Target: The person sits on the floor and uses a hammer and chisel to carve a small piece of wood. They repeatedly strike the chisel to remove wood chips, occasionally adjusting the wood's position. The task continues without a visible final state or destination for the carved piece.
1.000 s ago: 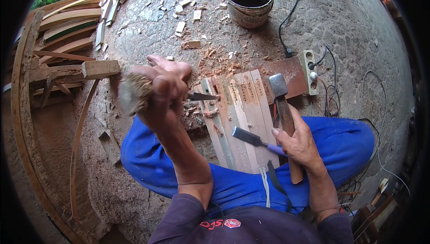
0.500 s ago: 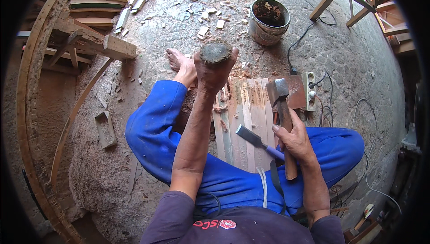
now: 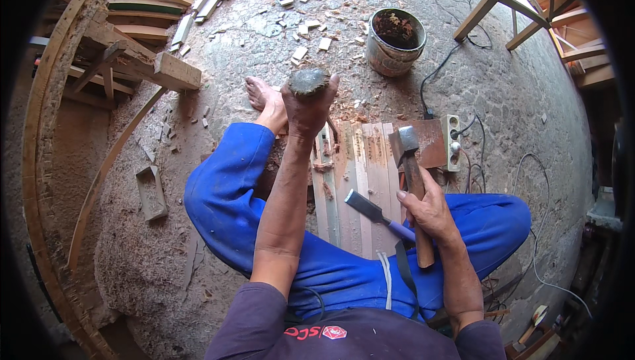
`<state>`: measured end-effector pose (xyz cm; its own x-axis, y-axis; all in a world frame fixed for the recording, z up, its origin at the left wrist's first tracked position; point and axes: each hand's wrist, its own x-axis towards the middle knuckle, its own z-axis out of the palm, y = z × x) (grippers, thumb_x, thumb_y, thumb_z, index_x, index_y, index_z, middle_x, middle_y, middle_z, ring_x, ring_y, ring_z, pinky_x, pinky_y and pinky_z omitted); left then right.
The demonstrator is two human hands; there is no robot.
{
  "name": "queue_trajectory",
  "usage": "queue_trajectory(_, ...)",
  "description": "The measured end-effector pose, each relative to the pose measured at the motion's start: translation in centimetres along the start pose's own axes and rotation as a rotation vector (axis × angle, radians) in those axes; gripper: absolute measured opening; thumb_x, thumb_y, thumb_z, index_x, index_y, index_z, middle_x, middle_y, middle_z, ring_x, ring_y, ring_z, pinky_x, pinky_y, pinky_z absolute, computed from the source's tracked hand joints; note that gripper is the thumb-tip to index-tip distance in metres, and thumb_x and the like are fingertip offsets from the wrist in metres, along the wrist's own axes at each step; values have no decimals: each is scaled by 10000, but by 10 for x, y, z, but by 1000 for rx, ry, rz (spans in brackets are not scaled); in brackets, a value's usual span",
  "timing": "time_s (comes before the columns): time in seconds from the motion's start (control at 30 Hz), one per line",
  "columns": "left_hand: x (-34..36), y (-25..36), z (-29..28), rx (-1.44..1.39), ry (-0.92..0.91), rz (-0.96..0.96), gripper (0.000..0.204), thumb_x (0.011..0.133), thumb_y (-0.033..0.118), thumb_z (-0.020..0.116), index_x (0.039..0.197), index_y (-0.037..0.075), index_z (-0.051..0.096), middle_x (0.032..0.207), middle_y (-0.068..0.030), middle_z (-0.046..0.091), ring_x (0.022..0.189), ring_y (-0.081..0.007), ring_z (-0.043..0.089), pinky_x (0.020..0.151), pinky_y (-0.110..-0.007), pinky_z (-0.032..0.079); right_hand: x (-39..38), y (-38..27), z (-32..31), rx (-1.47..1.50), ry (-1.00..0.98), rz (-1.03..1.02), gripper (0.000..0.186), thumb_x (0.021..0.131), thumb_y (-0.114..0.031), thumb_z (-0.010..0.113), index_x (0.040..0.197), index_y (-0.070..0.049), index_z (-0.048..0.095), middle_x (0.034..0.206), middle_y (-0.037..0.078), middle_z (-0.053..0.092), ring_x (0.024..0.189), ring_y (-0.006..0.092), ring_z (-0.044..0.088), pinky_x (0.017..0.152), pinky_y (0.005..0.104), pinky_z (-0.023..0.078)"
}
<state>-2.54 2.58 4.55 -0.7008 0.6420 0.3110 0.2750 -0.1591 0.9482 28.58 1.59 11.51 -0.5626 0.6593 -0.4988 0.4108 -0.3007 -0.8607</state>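
My left hand (image 3: 305, 117) is wrapped round an upright piece of wood with a dark, rough round end (image 3: 309, 81); its lower part is hidden behind my hand and forearm. In my right hand (image 3: 433, 211) is a hatchet (image 3: 411, 168), gripped by its wooden handle, with its metal head up and its square back shining. A wide chisel (image 3: 372, 209) with a purple handle lies aslant beside that hand, blade toward the left; its handle passes behind the hatchet handle. Between my legs lie pale wooden strips (image 3: 360, 181), side by side, with reddish shavings on them.
Beyond the strips stands a dirty bucket (image 3: 395, 56) with shavings in it. A power strip (image 3: 452, 143) with plugged-in cords lies at the right, by a brown board (image 3: 423, 136). Wood offcuts (image 3: 299, 52) litter the floor. A curved timber frame (image 3: 49, 128) rises at the left, near a small box (image 3: 152, 193).
My left hand and the round-ended wood have shifted slightly left relative to the strips. The right hand keeps hold of the hatchet nearly unmoved. The whole view has tilted a little.
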Motion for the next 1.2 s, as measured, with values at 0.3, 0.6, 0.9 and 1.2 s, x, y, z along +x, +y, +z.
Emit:
queue_trajectory(0.3,-12,28,14,235,-173,261,181,804,150,822,791,29,687,725,-79,714,646,-191,692,650,-337,549,0,-1,0,-13,5,-49,648,914,-106,692,1496,-24,418,822,24,595,560,88,550,496,267,494)
queue_trajectory(0.6,-23,23,12,147,-251,243,202,789,170,829,875,29,712,791,-91,739,719,-208,721,711,-332,571,-11,-92,1,-598,257,-953,742,905,-70,728,1545,-49,353,1309,260,647,1130,393,701,896,416,577)
queue_trajectory(0.9,-22,-12,3,102,-334,465,269,929,208,753,1132,45,687,1083,-88,716,975,-227,685,861,-391,546,26,-101,30,-1250,141,-639,738,898,-94,663,1558,-105,334,914,188,655,823,396,712,665,490,588)
queue_trajectory(1.2,-25,3,8,75,-194,263,112,848,96,780,804,22,709,771,-62,734,738,-174,709,681,-337,547,-20,-189,26,-616,485,-1385,790,824,45,716,1530,-85,387,1004,246,700,873,411,741,683,463,605)
